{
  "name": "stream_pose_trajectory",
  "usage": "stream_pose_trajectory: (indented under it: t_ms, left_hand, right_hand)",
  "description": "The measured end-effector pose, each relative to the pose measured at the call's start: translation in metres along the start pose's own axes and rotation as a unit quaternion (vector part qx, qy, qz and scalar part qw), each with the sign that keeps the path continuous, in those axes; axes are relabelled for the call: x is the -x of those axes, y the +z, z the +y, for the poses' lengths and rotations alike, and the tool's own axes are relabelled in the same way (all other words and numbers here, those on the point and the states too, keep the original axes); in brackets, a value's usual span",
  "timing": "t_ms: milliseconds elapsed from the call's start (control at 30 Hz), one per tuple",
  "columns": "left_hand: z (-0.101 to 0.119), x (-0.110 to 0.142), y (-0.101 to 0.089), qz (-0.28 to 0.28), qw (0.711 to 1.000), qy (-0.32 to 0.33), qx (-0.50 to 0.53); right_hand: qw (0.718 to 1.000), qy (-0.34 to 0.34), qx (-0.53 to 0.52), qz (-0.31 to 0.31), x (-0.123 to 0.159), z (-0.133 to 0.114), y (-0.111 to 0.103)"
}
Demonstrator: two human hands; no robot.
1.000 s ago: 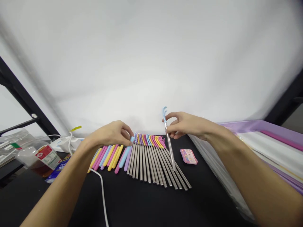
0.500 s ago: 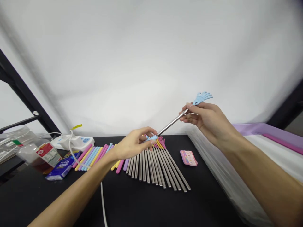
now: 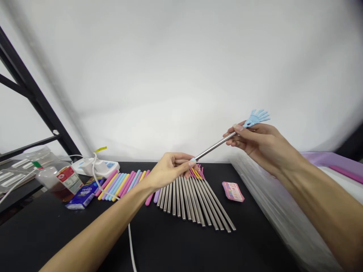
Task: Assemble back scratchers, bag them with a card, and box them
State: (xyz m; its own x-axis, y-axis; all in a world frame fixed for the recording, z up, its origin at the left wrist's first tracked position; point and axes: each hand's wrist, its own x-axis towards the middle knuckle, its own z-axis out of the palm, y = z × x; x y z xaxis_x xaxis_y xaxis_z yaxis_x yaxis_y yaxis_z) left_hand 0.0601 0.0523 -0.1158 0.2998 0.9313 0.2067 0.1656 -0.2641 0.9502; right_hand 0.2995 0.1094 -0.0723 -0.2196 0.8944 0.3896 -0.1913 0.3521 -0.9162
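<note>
We're getting soft, moderately bright light; source out of shot. White backdrop (image 3: 170,87) reads brightest low-centre, greying upward, with diffuse shadow bands right and a dark top-right corner. Black tabletop (image 3: 176,249) swallows detail. We see thin glints on the steel rods (image 3: 181,196), no harsh glare. Wide-angle stretch at the edges. Pink card (image 3: 233,191) print too soft to read; clear plastic sheeting (image 3: 269,204) looks smeary.
</note>
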Motion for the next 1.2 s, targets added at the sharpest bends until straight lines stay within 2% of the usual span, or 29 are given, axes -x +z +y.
stream_pose_trajectory:
  t_ms: [133, 267, 433, 567, 667, 767, 867, 967, 1033, 1100, 1200]
  left_hand:
    - [0.004, 0.001, 0.0, -0.046, 0.998, -0.002, 0.033]
    - [0.009, 0.001, 0.002, -0.052, 0.995, -0.031, 0.083]
    - [0.018, -0.001, 0.008, -0.085, 0.985, -0.061, 0.14]
    - [0.022, -0.001, -0.002, -0.07, 0.997, -0.03, 0.012]
    - [0.019, -0.001, -0.018, -0.036, 0.989, -0.002, -0.144]
    - [0.015, -0.001, -0.03, 0.012, 0.948, 0.069, -0.312]
    - [0.011, -0.002, -0.033, 0.016, 0.879, 0.128, -0.459]
    - [0.007, -0.002, -0.034, 0.003, 0.802, 0.143, -0.579]
    - [0.004, -0.001, -0.035, -0.002, 0.765, 0.147, -0.627]
    - [0.003, -0.001, -0.037, -0.009, 0.747, 0.167, -0.644]
    - [0.001, -0.001, -0.036, -0.025, 0.743, 0.2, -0.638]
  right_hand:
    - [1.0, -0.024, 0.004, -0.017, 0.001, -0.001, 0.0]
    - [0.998, -0.042, 0.007, -0.039, 0.002, -0.002, -0.002]
    - [0.992, -0.008, -0.001, -0.129, 0.008, 0.004, 0.009]
    - [0.981, 0.039, -0.023, -0.19, 0.011, 0.007, 0.011]
    - [0.974, 0.114, -0.027, -0.194, 0.008, 0.003, 0.001]
    - [0.973, 0.186, 0.02, -0.139, 0.003, 0.001, -0.009]
    - [0.954, 0.227, 0.155, -0.121, -0.001, 0.003, -0.014]
    - [0.923, 0.199, 0.271, -0.189, -0.001, 0.004, -0.016]
    - [0.904, 0.171, 0.308, -0.244, 0.0, 0.001, -0.017]
    - [0.885, 0.162, 0.324, -0.293, 0.002, -0.002, -0.017]
    - [0.862, 0.139, 0.348, -0.342, 0.005, -0.005, -0.014]
